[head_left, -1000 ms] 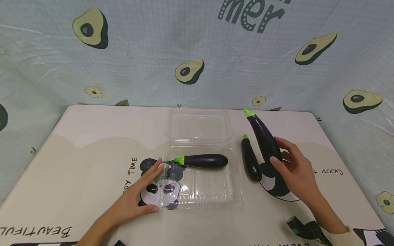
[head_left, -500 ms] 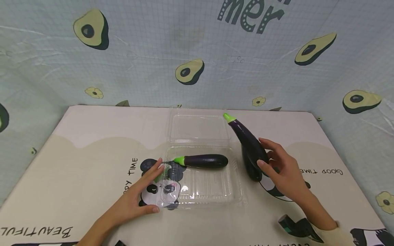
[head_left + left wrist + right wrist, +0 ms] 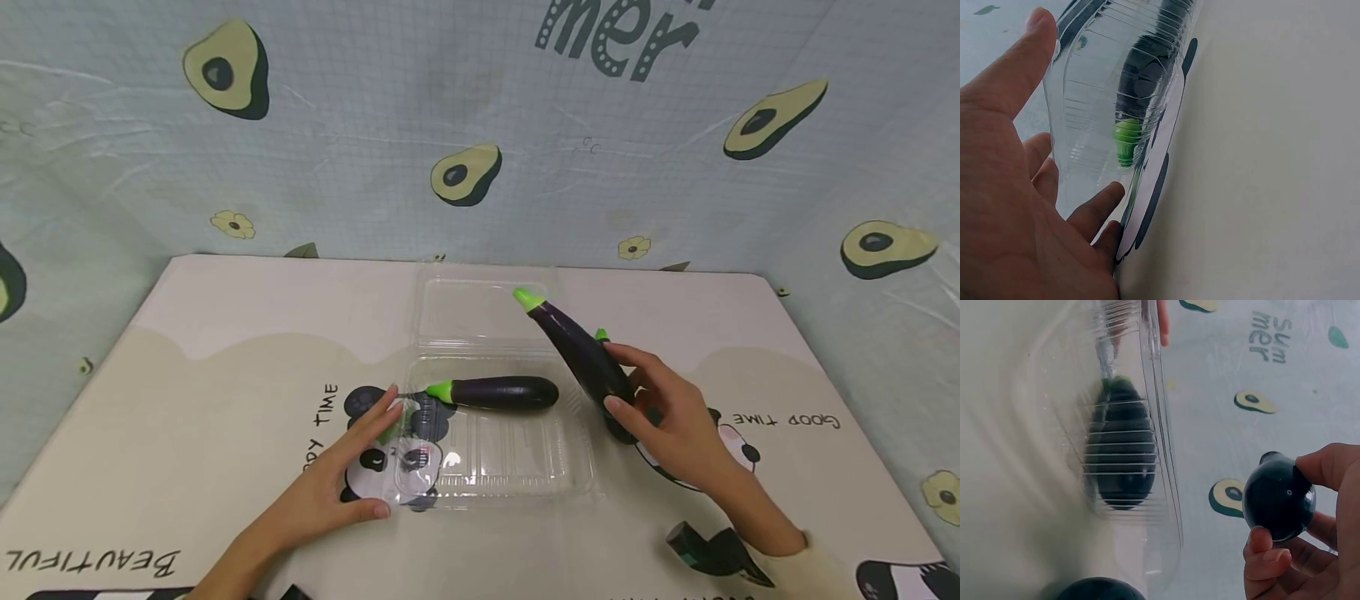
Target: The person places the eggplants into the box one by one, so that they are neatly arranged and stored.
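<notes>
My right hand (image 3: pixel 671 417) grips a long dark eggplant (image 3: pixel 577 346) by its thick end, above the table; its green stem points to the far left, over the hinge side of a clear plastic clamshell box (image 3: pixel 495 467). A second eggplant (image 3: pixel 504 392) lies sideways in that box, stem to the left. Partly hidden under the held one, a third eggplant (image 3: pixel 1100 590) rests on the table to the right of the box. My left hand (image 3: pixel 330 475) touches the box's left side, its fingers spread and fairly straight along the wall (image 3: pixel 1079 125).
The box lid (image 3: pixel 480 308) lies folded back toward the rear. A black strap with a small block (image 3: pixel 712 552) hangs at the right wrist. Behind the table (image 3: pixel 225 417) rises a curtain (image 3: pixel 337 125) printed with avocados.
My right hand has carried the held eggplant leftward, from right of the third eggplant to the box's right edge, tilting it further left. The left hand stays at the box.
</notes>
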The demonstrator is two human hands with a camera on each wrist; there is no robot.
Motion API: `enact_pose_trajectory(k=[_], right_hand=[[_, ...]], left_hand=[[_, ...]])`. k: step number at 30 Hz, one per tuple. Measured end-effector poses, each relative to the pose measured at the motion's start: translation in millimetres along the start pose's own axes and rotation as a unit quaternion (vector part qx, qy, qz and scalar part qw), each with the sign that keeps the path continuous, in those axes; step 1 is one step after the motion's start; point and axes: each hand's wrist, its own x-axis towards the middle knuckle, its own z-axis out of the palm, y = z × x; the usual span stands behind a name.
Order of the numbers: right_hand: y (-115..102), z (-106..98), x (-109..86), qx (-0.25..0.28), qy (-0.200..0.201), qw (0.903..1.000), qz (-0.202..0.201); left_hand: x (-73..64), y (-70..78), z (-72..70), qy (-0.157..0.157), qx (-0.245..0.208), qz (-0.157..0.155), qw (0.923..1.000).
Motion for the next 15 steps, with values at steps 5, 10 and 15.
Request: enact_pose_trajectory(k=[5, 10, 15], right_hand=[[-2.4, 3.6, 2.3, -0.008, -0.014, 0.9999, 0.005], [-3.1, 6.1, 3.5, -0.016, -0.025, 0.9995, 0.003], [-5.9, 8.5, 4.8, -0.018, -0.038, 0.9991, -0.003]], left_hand=[[0.0, 0.8, 0.2, 0.001, 0.002, -0.007, 1.0], [-0.2, 0.9, 0.0, 0.0, 0.006, -0.008, 0.9999], [-0.4, 0.0, -0.8, -0.003, 0.008, 0.0, 1.0]])
